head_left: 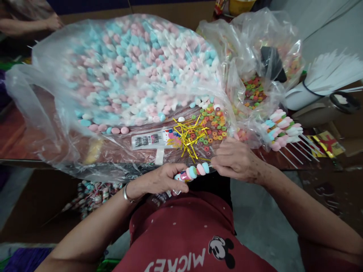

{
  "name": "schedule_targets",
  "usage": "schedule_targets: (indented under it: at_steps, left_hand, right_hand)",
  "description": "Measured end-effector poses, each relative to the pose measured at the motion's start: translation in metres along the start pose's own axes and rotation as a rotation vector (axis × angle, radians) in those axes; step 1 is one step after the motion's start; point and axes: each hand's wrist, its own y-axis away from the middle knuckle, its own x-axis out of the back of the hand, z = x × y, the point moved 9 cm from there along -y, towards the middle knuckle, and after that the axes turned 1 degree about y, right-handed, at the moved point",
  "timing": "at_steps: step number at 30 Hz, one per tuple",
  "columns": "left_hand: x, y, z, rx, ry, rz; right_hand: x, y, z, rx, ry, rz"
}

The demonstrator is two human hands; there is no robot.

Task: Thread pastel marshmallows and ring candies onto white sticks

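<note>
My left hand [167, 179] is closed round one end of a marshmallow skewer [198, 170], just in front of the table edge. Pink and blue marshmallows and a green piece show along it, and part of a printed clear wrapper shows by the left fingers. At the skewer's other end, my right hand [236, 160] is closed, its fingertips pinching the stick; the exact grip is partly hidden. Beyond the hands lie loose gold twist ties [191, 136], a printed candy bag [151, 140] and ring candies [214, 124].
A large clear bag of marshmallows [136, 71] covers much of the table. Finished-looking skewers [283, 130] lie at right, near white sticks in a container [300, 96]. A box of wrapped candy [96, 196] stands below left. Another person's hand [53, 22] shows far left.
</note>
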Motion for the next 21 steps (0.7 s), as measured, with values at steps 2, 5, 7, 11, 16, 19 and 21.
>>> schedule_targets:
  at_steps: [2, 5, 7, 11, 16, 19, 21]
  left_hand:
    - [0.005, 0.001, 0.004, -0.044, -0.155, 0.075]
    - [0.007, 0.003, 0.015, -0.155, -0.346, 0.148]
    - [0.003, 0.004, 0.018, -0.222, -0.421, 0.145]
    - [0.002, 0.002, 0.012, -0.268, -0.465, 0.215]
    - [0.003, 0.006, 0.001, -0.168, -0.243, 0.284]
    - [-0.007, 0.014, -0.015, 0.032, -0.069, 0.209]
    - [-0.015, 0.021, -0.026, 0.144, 0.016, 0.154]
  right_hand:
    - [-0.001, 0.002, 0.005, -0.024, -0.019, -0.002]
    - [-0.002, 0.003, 0.003, 0.009, -0.074, -0.029]
    - [-0.006, 0.001, -0.002, 0.042, -0.073, -0.053]
    - [-0.013, -0.001, -0.012, 0.059, 0.048, -0.024]
    - [-0.011, 0.002, -0.006, 0.005, 0.024, -0.004]
    - [-0.008, 0.004, 0.001, -0.006, -0.053, -0.017]
    - [-0.009, 0.004, 0.004, -0.013, -0.093, -0.04]
